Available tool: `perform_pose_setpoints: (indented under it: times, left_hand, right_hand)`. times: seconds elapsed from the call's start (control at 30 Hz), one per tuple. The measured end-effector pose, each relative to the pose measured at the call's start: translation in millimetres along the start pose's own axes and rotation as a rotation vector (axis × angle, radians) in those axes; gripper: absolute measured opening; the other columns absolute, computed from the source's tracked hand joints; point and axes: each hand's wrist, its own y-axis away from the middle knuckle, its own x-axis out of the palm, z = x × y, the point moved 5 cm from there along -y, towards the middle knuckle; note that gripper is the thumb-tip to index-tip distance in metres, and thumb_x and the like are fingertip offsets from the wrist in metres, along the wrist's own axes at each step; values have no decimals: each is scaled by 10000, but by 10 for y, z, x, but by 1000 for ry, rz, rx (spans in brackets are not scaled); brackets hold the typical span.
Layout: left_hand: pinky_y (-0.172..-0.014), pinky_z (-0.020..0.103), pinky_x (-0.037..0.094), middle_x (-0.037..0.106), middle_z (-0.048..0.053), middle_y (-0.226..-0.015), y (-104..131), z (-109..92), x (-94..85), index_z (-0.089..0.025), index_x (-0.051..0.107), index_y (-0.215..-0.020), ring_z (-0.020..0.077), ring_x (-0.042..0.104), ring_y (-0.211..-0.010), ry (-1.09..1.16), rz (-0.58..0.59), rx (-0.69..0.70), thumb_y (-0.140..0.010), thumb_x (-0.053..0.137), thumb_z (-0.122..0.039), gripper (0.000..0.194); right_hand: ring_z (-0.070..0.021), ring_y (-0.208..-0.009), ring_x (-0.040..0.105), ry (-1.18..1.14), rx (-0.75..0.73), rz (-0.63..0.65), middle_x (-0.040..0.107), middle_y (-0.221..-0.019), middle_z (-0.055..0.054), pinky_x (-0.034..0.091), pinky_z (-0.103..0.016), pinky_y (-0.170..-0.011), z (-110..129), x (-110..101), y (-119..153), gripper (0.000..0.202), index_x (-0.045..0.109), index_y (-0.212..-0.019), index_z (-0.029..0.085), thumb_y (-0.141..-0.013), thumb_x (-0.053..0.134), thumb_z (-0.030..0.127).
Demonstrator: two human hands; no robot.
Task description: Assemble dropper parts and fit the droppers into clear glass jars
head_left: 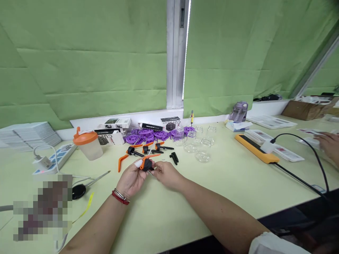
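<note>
One black-and-orange piece (147, 164) is over the tabletop (159, 218), clasped in the left grip (131, 181), the right grip (169, 175) apparently pinching its 4 o'clock side; a slack pinch could drop it against similar pieces (145, 149) at 12 o'clock

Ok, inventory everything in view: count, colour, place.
held part: one, orange-black, centre
similar parts: about three, orange-black, beyond
bent piece: one, orange, left
spoked rings: heap, purple, rear
small pieces: few, black, centre
jars: about six, clear, right
cup: one, orange lid, left
cartons: several, black-white, rear
bottle: one, purple, rear right
power strips: two, orange right, white left
stack: one, white, left
flat packs: several, white, right
cardboard box: one, brown, far right
sheets: several, green, rear
table: one, pale green, below
co-worker's hand: one, right edge
left hand: one, centre
right hand: one, centre
</note>
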Motion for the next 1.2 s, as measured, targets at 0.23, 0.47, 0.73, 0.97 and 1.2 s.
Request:
perform_pose_setpoints:
  times: [0.23,0.47,0.73,0.97,1.2]
  left_hand:
    - [-752,260,518,691,81,-939,30,-32,0,-133,655,-957,198,643,-912,-147,-27,42,-708,667,-165,252]
    - [-684,293,523,683,102,-885,46,28,-66,-137,606,-889,217,644,-872,-306,-84,-49,-800,582,-388,268]
    - [-483,250,472,593,-1,-668,73,130,-5,-179,497,-815,140,595,-561,-663,-13,-100,-754,646,-445,310]
    - [-408,212,425,569,-27,-604,71,47,-18,-177,497,-824,108,546,-481,-561,-90,-95,-725,688,-372,290]
    - [-501,279,535,567,-6,-676,20,50,-153,-165,500,-855,127,607,-544,-456,-194,-63,-799,633,-261,174]
  right_hand:
    - [-97,-531,495,-72,165,71,608,-705,-18,371,-209,-514,-13,22,11,169,644,-910,148,-834,502,199]
    - [-129,-639,529,400,0,59,652,-768,-37,308,-217,-543,229,-109,92,204,709,-912,191,-823,531,231]
    - [-145,-690,572,390,-118,128,678,-774,-25,338,-218,-574,299,-78,148,187,695,-790,197,-829,513,183]
    - [-146,-679,558,414,-27,-48,655,-744,-41,333,-232,-589,195,-315,-16,222,673,-853,180,-882,509,327]
    - [-192,-875,594,528,326,-385,635,-1016,-121,374,-260,-652,-301,-936,-162,180,637,-967,156,-866,503,222]
